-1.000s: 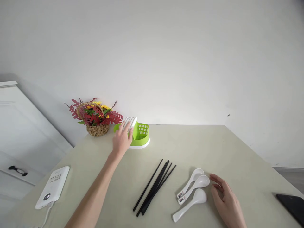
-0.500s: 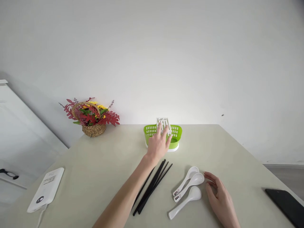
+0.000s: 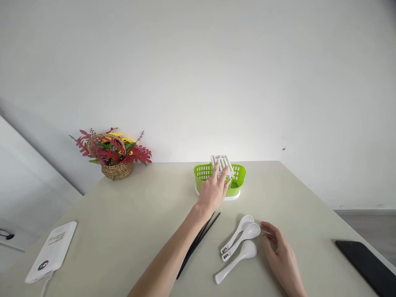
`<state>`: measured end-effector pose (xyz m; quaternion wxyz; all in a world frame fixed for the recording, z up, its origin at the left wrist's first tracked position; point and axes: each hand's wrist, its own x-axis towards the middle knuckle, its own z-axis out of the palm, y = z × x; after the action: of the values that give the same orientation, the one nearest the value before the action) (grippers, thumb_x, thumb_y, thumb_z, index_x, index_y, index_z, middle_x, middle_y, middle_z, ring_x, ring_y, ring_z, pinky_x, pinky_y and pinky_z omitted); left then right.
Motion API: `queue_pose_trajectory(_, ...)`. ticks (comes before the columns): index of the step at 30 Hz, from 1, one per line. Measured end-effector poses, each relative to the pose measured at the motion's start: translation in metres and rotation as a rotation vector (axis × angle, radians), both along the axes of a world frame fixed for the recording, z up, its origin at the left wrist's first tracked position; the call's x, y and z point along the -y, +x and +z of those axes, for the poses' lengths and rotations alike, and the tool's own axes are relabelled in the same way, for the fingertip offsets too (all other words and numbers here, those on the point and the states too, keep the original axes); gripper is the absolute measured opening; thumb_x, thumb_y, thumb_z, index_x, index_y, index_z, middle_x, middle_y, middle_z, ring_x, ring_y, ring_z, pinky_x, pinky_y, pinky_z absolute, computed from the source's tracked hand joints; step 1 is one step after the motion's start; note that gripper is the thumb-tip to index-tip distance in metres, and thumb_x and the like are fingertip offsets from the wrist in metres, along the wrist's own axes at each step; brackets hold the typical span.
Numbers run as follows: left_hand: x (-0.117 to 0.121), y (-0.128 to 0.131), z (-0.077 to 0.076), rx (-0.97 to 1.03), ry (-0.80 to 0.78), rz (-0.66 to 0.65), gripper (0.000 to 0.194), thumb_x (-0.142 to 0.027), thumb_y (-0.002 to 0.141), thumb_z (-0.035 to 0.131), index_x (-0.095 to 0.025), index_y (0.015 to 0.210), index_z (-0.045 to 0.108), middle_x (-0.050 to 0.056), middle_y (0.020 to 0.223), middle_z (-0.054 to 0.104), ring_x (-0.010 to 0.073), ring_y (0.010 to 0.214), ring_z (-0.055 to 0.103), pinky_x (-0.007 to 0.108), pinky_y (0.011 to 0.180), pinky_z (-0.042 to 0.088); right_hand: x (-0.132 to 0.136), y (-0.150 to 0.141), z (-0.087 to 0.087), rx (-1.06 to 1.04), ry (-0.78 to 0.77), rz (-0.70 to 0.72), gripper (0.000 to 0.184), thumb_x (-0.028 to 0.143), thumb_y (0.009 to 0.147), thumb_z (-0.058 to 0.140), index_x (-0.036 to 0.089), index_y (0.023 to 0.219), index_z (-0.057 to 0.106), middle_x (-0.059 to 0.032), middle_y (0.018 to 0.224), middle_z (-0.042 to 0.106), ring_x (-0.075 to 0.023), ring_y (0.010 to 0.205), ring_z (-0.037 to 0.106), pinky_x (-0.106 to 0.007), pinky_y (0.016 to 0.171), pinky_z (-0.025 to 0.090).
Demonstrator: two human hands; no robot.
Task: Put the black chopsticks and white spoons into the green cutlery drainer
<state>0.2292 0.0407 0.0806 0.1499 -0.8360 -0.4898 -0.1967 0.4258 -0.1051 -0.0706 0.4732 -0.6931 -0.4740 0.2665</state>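
My left hand reaches across the table to a green slotted cutlery basket with a white base. Its fingers lie over the front of the basket's white slotted rack, the thumb lower at the right, gripping it. Black chopsticks lie on the table, partly hidden by my left forearm. Right of them are three white spoons, one nearest me, a middle one and a far one partly covered by it. My right hand rests beside the spoon bowls, fingers loosely bent, thumb apart, holding nothing.
A wicker basket of artificial flowers stands at the back left by the wall. At the left edge lies a white device with a cable. A black phone lies at the right. A white cabinet adjoins on the left.
The cutlery basket has shifted to the right along the table with my left hand. My left forearm now covers more of the chopsticks. The right hand stays beside the spoons.
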Motion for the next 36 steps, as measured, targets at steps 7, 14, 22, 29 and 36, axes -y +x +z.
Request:
queue_pose_trajectory(7,-0.005,-0.005,-0.003,0.012,0.023,-0.051,0.049,-0.039,0.108,0.037,-0.025,0.155,0.039,0.017,0.168,0.031,0.0206,0.093,0.075,0.027,0.060,0.059,0.001,-0.001,0.003,-0.013,0.020,-0.006,0.042,0.044,0.089,0.053,0.027,0.127,0.060,-0.0054,0.131,0.069,-0.0263,0.111,0.068,-0.036,0.086,0.054)
queue_pose_trajectory(14,-0.019,-0.022,-0.007,0.084,0.049,-0.184,0.044,-0.032,0.109,0.034,-0.028,0.152,0.041,0.015,0.165,0.038,0.0182,0.091,0.076,0.024,0.057,0.058,0.001,0.000,0.002,0.013,0.015,-0.005,0.042,0.042,0.088,0.053,0.029,0.126,0.060,-0.0036,0.130,0.070,-0.0266,0.110,0.069,-0.037,0.089,0.053)
queue_pose_trajectory(22,-0.025,-0.033,-0.008,0.103,0.048,-0.259,0.043,-0.025,0.109,0.038,-0.029,0.152,0.040,0.015,0.161,0.044,0.0162,0.091,0.076,0.023,0.060,0.060,0.000,0.000,0.000,0.009,0.009,0.012,0.040,0.044,0.090,0.051,0.029,0.126,0.058,-0.0036,0.129,0.068,-0.0256,0.113,0.067,-0.037,0.092,0.052)
queue_pose_trajectory(29,-0.015,-0.028,-0.010,0.111,0.046,-0.205,0.044,-0.027,0.108,0.039,-0.028,0.152,0.042,0.015,0.162,0.043,0.0186,0.095,0.076,0.024,0.058,0.061,0.000,0.001,0.001,0.023,0.002,0.013,0.040,0.045,0.089,0.052,0.030,0.125,0.060,-0.0028,0.129,0.069,-0.0255,0.113,0.068,-0.036,0.089,0.053)
queue_pose_trajectory(36,-0.003,-0.034,-0.004,0.184,0.060,-0.247,0.047,-0.031,0.107,0.042,-0.031,0.154,0.038,0.014,0.165,0.037,0.0244,0.114,0.071,0.039,0.086,0.064,0.002,0.003,-0.002,0.041,-0.004,0.009,0.041,0.045,0.090,0.051,0.029,0.126,0.059,-0.0037,0.130,0.069,-0.0256,0.113,0.068,-0.035,0.087,0.053)
